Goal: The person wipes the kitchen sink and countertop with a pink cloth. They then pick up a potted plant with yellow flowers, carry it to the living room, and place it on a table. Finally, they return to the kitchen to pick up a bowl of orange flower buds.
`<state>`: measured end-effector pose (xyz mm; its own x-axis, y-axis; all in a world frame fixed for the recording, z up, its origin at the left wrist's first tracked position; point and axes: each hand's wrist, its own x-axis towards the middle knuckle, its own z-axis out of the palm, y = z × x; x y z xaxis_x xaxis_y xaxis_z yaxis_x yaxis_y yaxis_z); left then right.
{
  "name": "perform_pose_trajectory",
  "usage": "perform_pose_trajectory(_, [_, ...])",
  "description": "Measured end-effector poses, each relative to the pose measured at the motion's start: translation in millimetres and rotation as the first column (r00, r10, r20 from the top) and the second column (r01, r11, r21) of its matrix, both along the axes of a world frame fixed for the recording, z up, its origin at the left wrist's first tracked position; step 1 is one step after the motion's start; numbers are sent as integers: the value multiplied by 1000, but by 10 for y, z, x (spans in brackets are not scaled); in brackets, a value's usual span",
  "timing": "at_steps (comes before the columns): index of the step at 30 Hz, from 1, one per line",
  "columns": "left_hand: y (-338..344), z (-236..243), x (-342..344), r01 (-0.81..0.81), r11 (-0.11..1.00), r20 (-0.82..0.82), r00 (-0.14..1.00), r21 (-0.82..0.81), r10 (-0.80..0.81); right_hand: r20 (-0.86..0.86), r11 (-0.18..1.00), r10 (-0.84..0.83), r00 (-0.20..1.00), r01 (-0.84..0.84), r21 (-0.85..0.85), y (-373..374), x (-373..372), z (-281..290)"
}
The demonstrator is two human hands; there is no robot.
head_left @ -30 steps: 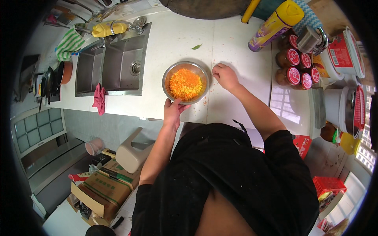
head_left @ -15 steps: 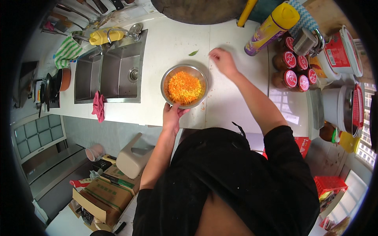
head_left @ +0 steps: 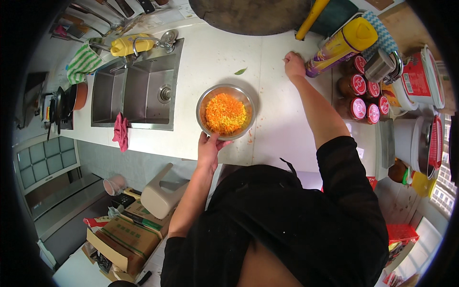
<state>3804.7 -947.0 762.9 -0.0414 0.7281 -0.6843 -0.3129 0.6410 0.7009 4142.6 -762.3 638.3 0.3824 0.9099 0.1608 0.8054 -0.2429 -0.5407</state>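
A metal bowl (head_left: 246,97) stands on the white counter (head_left: 282,124), holding finely chopped orange and yellow food (head_left: 225,114). My left hand (head_left: 209,150) is closed on the near side of the bowl, with its fingertips at the rim. Farther off to the right, my right hand (head_left: 294,65) is over the counter beside a yellow and purple spray can (head_left: 340,47). Its fingers are curled in, and whatever they may hold is hidden. A green leaf (head_left: 240,71) lies beyond the bowl. Small orange crumbs are scattered to the bowl's right.
A double steel sink (head_left: 148,91) is set into the counter at left, a pink cloth (head_left: 120,132) over its front edge. Several red-lidded jars (head_left: 357,109) crowd the right side. At the back are a round dark board (head_left: 253,16) and a yellow handle (head_left: 311,19).
My right hand has moved right, away from the leaf and close to the spray can. My left hand stays on the bowl. The whole view has shifted slightly.
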Motion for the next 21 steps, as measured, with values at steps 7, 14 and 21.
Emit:
perform_pose_trajectory(7, [16, -22, -50, -16, 1000, 9, 1000, -4, 16, -220, 998, 63, 974, -65, -1, 21, 68, -21])
perform_pose_trajectory(14, [7, -36, -60, -5, 1000, 4, 1000, -4, 5, -128, 990, 115, 985, -124, -67, 9, 12, 28])
perform_pose_trajectory(21, [19, -3, -15, 11, 1000, 7, 1000, -6, -11, -332, 966, 257, 908, -235, 105, -113, -242, 296])
